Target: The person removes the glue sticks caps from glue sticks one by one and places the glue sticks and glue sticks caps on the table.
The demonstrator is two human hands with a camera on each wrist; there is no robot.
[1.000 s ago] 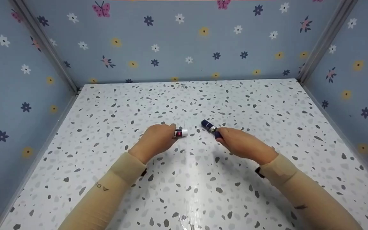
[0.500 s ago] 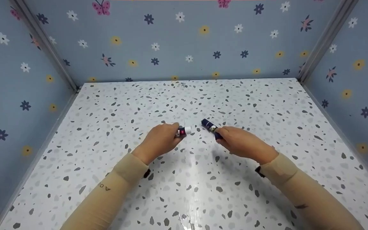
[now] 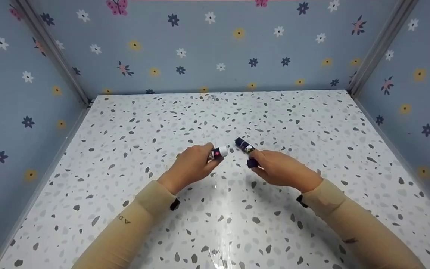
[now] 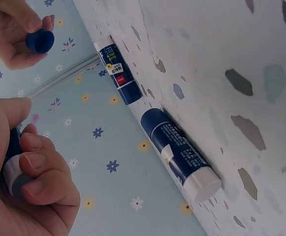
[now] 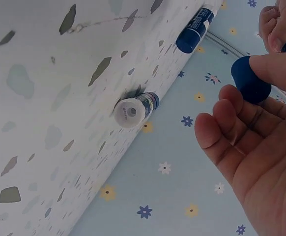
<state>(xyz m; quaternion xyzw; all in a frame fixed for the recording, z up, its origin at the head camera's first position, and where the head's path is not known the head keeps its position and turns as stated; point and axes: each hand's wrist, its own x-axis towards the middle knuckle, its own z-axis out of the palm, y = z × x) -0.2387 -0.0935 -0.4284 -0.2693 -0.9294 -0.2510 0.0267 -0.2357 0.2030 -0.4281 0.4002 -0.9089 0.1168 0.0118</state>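
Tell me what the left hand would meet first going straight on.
Probably the glue stick lying near the right hand; height is unclear, so the left hand might pass above it.

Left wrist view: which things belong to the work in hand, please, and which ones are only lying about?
Part of the job, I would judge:
held glue stick, in the left hand
blue cap, in the right hand

Lying about on the speckled tabletop, untouched:
nearer glue stick
farther glue stick

Left grip (image 3: 190, 163) hides one end of its glue stick (image 3: 217, 153); head view's bottom edge cuts both sleeves (image 3: 133, 220)
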